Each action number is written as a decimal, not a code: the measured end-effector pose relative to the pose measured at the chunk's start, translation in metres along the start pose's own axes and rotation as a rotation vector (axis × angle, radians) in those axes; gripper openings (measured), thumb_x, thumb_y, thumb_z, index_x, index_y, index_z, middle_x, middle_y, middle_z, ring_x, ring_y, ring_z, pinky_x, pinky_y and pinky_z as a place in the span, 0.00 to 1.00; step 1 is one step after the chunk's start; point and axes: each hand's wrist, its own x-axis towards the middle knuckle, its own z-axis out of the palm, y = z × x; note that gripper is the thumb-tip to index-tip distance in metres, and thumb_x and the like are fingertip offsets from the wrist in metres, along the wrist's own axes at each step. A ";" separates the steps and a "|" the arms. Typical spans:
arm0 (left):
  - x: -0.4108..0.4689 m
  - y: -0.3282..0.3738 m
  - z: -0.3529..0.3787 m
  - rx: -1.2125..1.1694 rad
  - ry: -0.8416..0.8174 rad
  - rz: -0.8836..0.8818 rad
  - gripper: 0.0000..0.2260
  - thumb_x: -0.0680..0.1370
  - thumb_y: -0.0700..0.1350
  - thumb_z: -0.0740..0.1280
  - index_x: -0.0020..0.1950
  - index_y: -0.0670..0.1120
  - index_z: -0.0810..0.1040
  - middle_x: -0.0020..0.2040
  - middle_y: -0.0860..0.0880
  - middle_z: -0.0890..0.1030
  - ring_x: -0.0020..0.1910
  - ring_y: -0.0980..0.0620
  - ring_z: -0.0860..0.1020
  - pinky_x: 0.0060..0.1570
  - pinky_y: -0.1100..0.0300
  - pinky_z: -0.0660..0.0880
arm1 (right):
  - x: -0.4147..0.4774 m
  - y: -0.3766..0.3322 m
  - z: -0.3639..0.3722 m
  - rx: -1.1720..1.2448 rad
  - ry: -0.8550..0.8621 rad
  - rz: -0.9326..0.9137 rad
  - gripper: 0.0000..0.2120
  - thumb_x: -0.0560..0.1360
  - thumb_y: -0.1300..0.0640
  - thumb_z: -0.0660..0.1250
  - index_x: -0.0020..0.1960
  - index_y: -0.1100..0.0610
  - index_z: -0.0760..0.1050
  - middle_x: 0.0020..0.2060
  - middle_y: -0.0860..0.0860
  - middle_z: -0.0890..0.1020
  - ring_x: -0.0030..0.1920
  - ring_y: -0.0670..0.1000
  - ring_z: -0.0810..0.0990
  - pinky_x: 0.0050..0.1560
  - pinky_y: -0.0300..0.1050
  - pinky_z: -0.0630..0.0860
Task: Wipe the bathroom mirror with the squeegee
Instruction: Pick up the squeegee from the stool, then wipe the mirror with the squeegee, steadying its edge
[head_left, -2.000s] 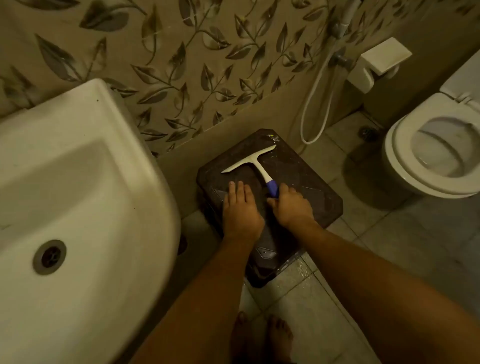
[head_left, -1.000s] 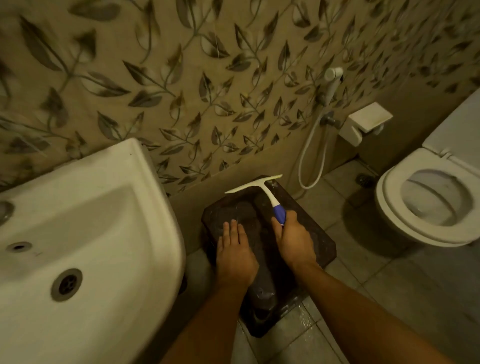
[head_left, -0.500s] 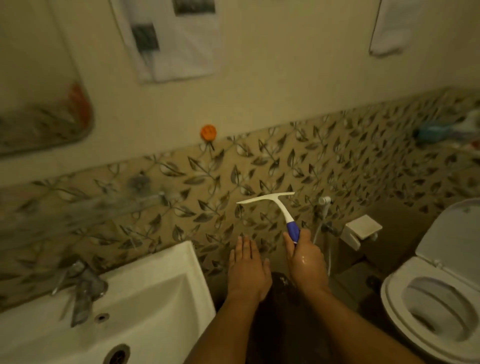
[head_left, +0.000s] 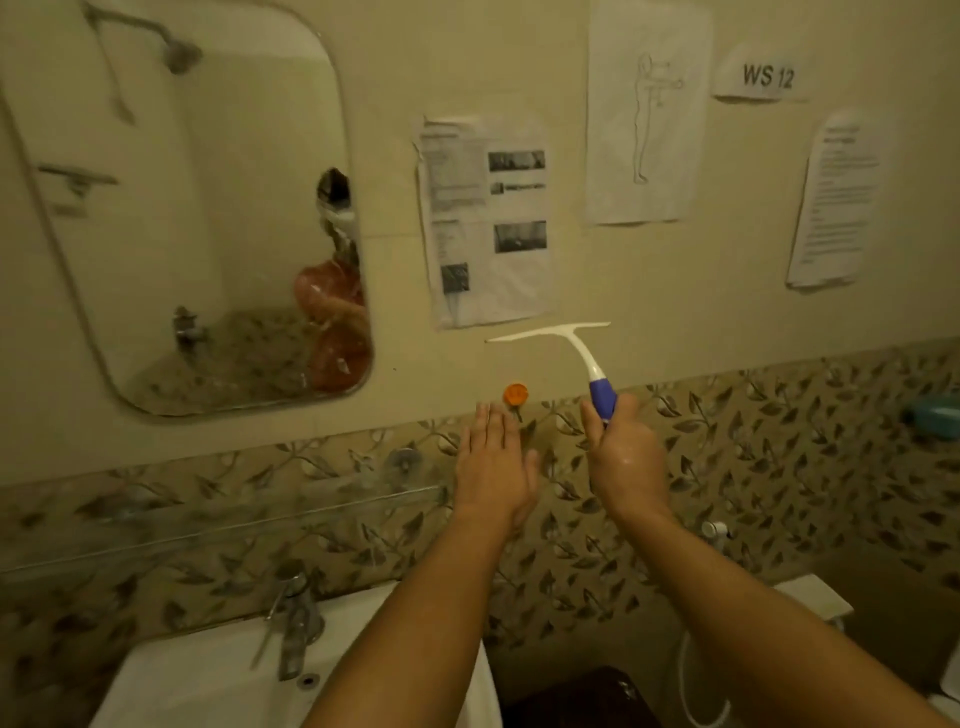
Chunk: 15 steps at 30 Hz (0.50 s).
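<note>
My right hand (head_left: 626, 460) grips the blue handle of a white squeegee (head_left: 569, 345) and holds it upright in front of the wall, its blade level and pointing left. The blade is to the right of the mirror and does not touch it. The mirror (head_left: 171, 208), with rounded corners, hangs on the wall at upper left above the sink; its glass looks smeared near the bottom. My left hand (head_left: 493, 467) is raised beside the right one with flat, straight fingers, holding nothing.
A white sink (head_left: 208, 680) with a metal tap (head_left: 293, 629) sits at lower left under a glass shelf (head_left: 223, 525). Paper sheets (head_left: 485, 223) are stuck to the wall. An orange hook (head_left: 515, 393) sits on the wall. A dark stool (head_left: 576, 699) stands below.
My right hand has lifted the squeegee from the dark stool up to wall height. My view has swung up from the floor to the mirror and wall. The left hand rose off the stool too.
</note>
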 end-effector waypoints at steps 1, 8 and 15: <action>0.004 -0.007 -0.014 0.002 0.025 -0.005 0.30 0.85 0.56 0.47 0.83 0.41 0.48 0.83 0.42 0.45 0.81 0.45 0.41 0.79 0.46 0.43 | 0.006 -0.014 -0.003 0.003 0.017 -0.014 0.19 0.83 0.39 0.56 0.59 0.54 0.66 0.39 0.54 0.79 0.35 0.55 0.79 0.34 0.56 0.80; 0.025 -0.064 -0.111 0.051 0.244 -0.014 0.30 0.84 0.55 0.49 0.82 0.41 0.50 0.83 0.42 0.47 0.81 0.45 0.43 0.79 0.46 0.48 | 0.034 -0.123 -0.007 0.060 0.120 -0.131 0.18 0.83 0.37 0.55 0.57 0.52 0.63 0.37 0.51 0.77 0.33 0.51 0.77 0.29 0.48 0.73; 0.028 -0.149 -0.193 0.190 0.364 -0.061 0.34 0.82 0.56 0.54 0.83 0.42 0.45 0.82 0.41 0.43 0.81 0.41 0.42 0.78 0.42 0.50 | 0.041 -0.248 0.002 0.190 0.178 -0.235 0.20 0.83 0.38 0.58 0.63 0.53 0.63 0.38 0.47 0.74 0.34 0.50 0.78 0.31 0.48 0.76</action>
